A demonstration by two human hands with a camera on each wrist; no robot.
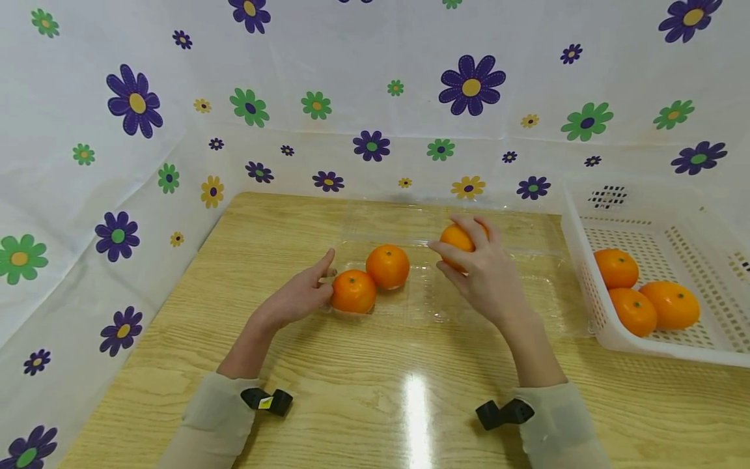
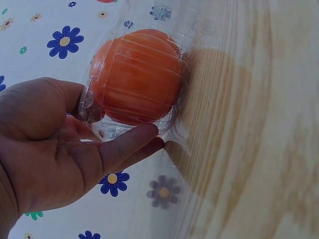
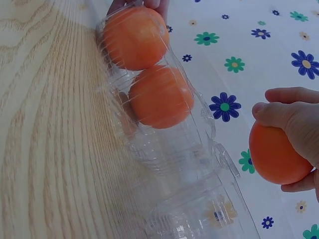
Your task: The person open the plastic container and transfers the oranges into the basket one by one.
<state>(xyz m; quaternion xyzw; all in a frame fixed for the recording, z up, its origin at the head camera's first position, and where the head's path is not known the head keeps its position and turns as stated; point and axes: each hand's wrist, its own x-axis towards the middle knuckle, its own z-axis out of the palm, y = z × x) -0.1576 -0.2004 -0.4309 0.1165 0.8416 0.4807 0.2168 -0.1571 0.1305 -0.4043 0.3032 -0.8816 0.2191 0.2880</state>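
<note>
A clear plastic clamshell container lies on the table with its lid folded back toward the wall. Two oranges sit in its left part, one at the near left corner and another just behind it. My left hand holds the container's left end, thumb at the rim and fingers along the side in the left wrist view. Above the container's middle, my right hand grips a third orange. In the right wrist view that orange is held apart from the container.
To the right stands a white perforated plastic basket with three oranges gathered at its near left. Its left wall is close to the container's right end. A white flowered cloth hangs behind the wooden table.
</note>
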